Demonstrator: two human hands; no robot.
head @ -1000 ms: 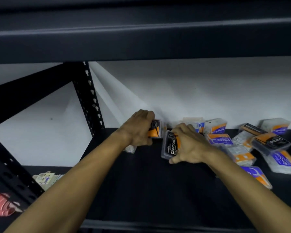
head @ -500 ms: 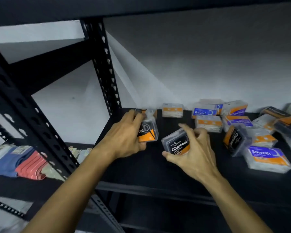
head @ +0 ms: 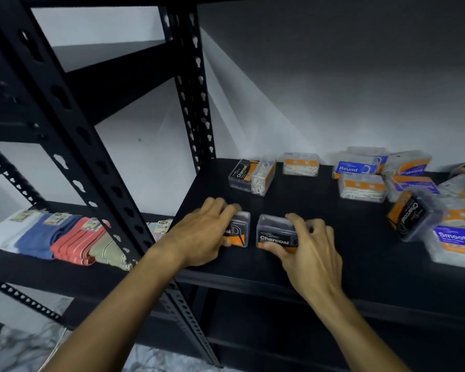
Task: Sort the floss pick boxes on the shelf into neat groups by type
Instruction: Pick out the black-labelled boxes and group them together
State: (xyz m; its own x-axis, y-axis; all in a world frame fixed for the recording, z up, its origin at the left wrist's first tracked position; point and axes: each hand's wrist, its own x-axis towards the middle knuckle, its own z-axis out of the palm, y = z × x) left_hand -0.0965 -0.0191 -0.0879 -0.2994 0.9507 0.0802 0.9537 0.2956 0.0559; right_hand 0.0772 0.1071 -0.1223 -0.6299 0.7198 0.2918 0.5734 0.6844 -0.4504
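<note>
Now left hand grips clear plastic Charcoal floss box, right hand pinches matching second Charcoal box, side by side at black shelf front, likely starting charcoal group; unsorted boxes at 2 o'clock.

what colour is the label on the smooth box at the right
Blue above, orange below, on the Smooth box; head view, the only one, shows it.

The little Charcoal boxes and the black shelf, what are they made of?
The Charcoal box under the right hand looks like clear, shiny hard plastic: you can see through its lid, and its edges catch the light. The one under the left hand looks the same. The shelf looks like dull black board, maybe painted wood or metal. Its post with punched holes looks like painted metal.
</note>
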